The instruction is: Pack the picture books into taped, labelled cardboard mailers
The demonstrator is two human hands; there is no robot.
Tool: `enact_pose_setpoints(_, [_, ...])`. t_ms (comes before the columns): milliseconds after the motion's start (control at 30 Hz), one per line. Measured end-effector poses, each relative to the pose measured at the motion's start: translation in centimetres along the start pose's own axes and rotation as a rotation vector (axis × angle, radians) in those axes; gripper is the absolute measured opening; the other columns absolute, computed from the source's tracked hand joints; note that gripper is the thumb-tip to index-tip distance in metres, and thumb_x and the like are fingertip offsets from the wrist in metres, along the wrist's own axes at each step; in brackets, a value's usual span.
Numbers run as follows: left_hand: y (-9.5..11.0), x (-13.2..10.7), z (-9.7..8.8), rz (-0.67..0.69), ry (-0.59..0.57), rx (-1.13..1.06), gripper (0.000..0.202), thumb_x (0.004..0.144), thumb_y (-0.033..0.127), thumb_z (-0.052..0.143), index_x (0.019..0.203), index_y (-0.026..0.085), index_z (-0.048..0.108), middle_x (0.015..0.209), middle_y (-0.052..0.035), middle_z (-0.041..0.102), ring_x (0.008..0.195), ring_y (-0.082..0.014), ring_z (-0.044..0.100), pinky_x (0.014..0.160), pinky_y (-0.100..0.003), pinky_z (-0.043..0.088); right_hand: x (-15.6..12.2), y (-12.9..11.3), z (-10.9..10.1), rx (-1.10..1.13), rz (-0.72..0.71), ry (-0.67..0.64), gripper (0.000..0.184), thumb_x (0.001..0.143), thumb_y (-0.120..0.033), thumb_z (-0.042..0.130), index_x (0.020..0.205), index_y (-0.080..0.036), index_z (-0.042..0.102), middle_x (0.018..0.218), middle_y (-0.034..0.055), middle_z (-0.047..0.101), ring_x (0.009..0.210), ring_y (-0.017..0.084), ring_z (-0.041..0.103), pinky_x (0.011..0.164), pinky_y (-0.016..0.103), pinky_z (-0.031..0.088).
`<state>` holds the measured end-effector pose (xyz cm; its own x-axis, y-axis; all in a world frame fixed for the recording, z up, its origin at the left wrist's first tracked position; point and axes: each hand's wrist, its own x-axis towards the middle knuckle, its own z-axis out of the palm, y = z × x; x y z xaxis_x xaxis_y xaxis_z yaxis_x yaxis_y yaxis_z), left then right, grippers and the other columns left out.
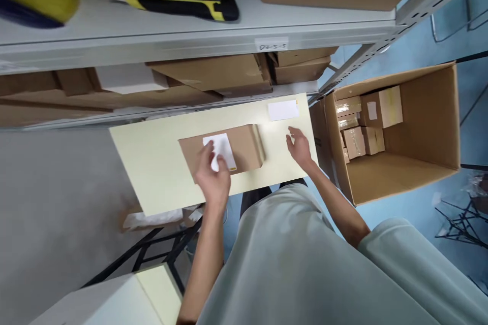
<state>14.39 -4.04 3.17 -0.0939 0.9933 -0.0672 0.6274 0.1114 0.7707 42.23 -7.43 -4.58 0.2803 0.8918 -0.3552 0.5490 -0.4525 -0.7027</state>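
Observation:
A small brown cardboard box [244,147] lies on a pale yellow table [152,162]. A white label [223,150] sits on the box's top. My left hand [213,175] rests on the box with its fingers pressed flat on the label. My right hand [299,146] hovers just right of the box, fingers apart, holding nothing. A white sheet of labels [282,110] lies at the table's far right corner.
A large open carton [430,127] with several small taped boxes [366,122] stands on the blue floor at right. Metal shelving [190,40] with cardboard boxes and yellow-black utility knives [175,0] rises behind the table. A white box [114,299] sits near left.

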Motion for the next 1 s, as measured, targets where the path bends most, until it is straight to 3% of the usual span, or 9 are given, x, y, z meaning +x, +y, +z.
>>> enact_pose_setpoints(67, [3.0,1.8,5.0,0.080,-0.172,-0.082,0.045,0.103,0.029,0.055,0.146,0.022,0.067,0.148,-0.0146,0.069,0.136,-0.0279,0.070,0.121,-0.045,0.055,3.0,1.2,-1.7,0.004,0.087,0.115,0.040,0.110,-0.024,0.049,0.143,-0.012,0.068,0.143,0.0211,0.071,0.118,0.026,0.076,0.110,0.040,0.058])
enact_pose_setpoints(133, [4.7,3.8,10.7,0.070,-0.286,-0.098,0.046,0.102,0.027,0.059,0.147,0.021,0.065,0.152,-0.0160,0.065,0.133,-0.0285,0.070,0.118,-0.045,0.057,5.7,2.0,-2.5,-0.007,0.154,0.169,0.035,0.110,-0.024,0.052,0.136,-0.011,0.071,0.135,0.0208,0.074,0.110,0.025,0.077,0.105,0.037,0.058])
enact_pose_setpoints(233, [4.8,6.6,18.3,-0.139,-0.263,0.037,0.047,0.094,0.018,0.067,0.141,0.015,0.066,0.152,-0.0237,0.059,0.132,-0.0344,0.069,0.120,-0.049,0.054,8.4,2.6,-2.0,-0.028,0.208,0.180,0.028,0.109,-0.024,0.057,0.126,-0.011,0.075,0.126,0.0195,0.075,0.107,0.026,0.077,0.103,0.036,0.057])
enact_pose_setpoints(333, [3.4,8.0,22.4,-0.288,-0.213,0.090,0.034,0.093,0.014,0.066,0.127,0.015,0.069,0.135,-0.0214,0.064,0.125,-0.0331,0.071,0.120,-0.052,0.051,9.3,2.8,-0.5,-0.012,0.211,0.188,0.029,0.109,-0.022,0.056,0.123,-0.010,0.078,0.127,0.0192,0.074,0.107,0.025,0.075,0.103,0.035,0.057])
enact_pose_setpoints(433, [2.3,7.8,23.1,-0.273,-0.209,0.103,0.023,0.095,0.013,0.062,0.116,0.017,0.072,0.122,-0.0156,0.067,0.116,-0.0282,0.072,0.118,-0.047,0.052,9.1,2.7,0.7,0.033,0.221,0.227,0.036,0.109,-0.020,0.055,0.136,-0.009,0.075,0.133,0.0199,0.072,0.108,0.024,0.075,0.103,0.033,0.056])
enact_pose_setpoints(500, [2.1,7.2,22.9,-0.257,-0.200,0.114,0.023,0.096,0.014,0.060,0.115,0.018,0.073,0.123,-0.0155,0.067,0.111,-0.0263,0.073,0.115,-0.044,0.053,8.8,2.7,1.1,0.051,0.217,0.249,0.038,0.110,-0.020,0.054,0.141,-0.008,0.072,0.133,0.0198,0.071,0.110,0.024,0.074,0.103,0.032,0.055])
enact_pose_setpoints(700, [2.9,6.9,22.7,-0.319,-0.088,0.132,0.037,0.096,0.021,0.067,0.133,0.017,0.068,0.123,-0.0151,0.072,0.109,-0.0248,0.074,0.106,-0.040,0.056,9.0,2.6,0.8,0.056,0.267,0.259,0.029,0.112,-0.026,0.055,0.128,-0.014,0.075,0.132,0.0178,0.072,0.107,0.024,0.075,0.099,0.032,0.054])
enact_pose_setpoints(867, [4.0,7.5,22.2,-0.356,-0.036,0.079,0.020,0.095,0.027,0.072,0.114,0.019,0.072,0.098,-0.0070,0.078,0.098,-0.0214,0.076,0.102,-0.037,0.057,9.5,2.5,0.2,0.032,0.308,0.211,0.021,0.111,-0.029,0.060,0.122,-0.016,0.073,0.130,0.0157,0.073,0.107,0.026,0.075,0.095,0.033,0.053])
enact_pose_setpoints(1000, [4.7,7.5,21.5,-0.356,-0.028,0.102,0.012,0.097,0.028,0.070,0.105,0.020,0.074,0.105,-0.0086,0.082,0.099,-0.0235,0.078,0.100,-0.039,0.058,9.6,2.5,0.0,0.047,0.309,0.199,0.018,0.108,-0.026,0.062,0.119,-0.016,0.072,0.128,0.0155,0.074,0.108,0.026,0.074,0.096,0.034,0.053])
